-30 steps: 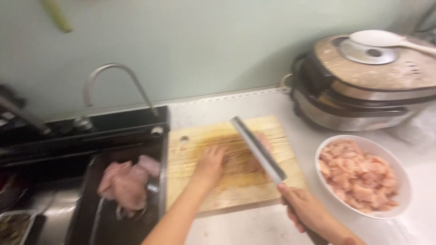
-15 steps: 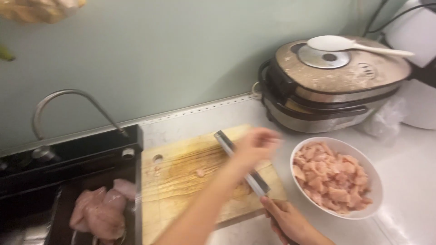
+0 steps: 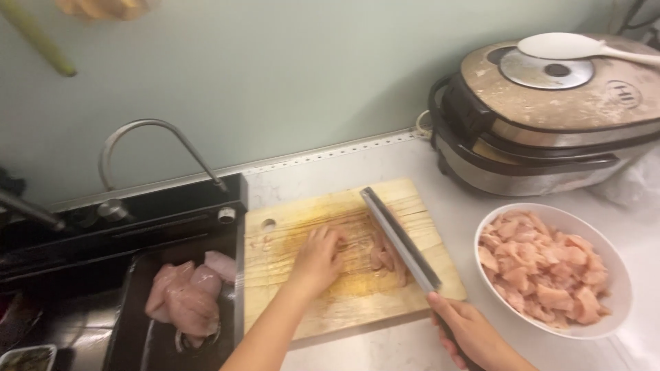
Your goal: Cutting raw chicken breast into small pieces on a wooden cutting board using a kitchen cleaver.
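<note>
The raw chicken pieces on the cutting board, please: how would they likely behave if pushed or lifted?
The raw chicken pieces look wet and glossy, so they would probably slide easily under the left hand. They lie flat and limp on the wooden cutting board, so they would likely flop when lifted. Being small, each is probably light.

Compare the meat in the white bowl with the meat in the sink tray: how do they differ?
The meat in the white bowl is cut into small chunks; the meat in the sink tray is in large whole pieces. The bowl pile sits right of the cutting board on the counter; the tray pieces lie left of it, lower, in the sink. Both are raw, pale pink, and untouched by either hand.
</note>
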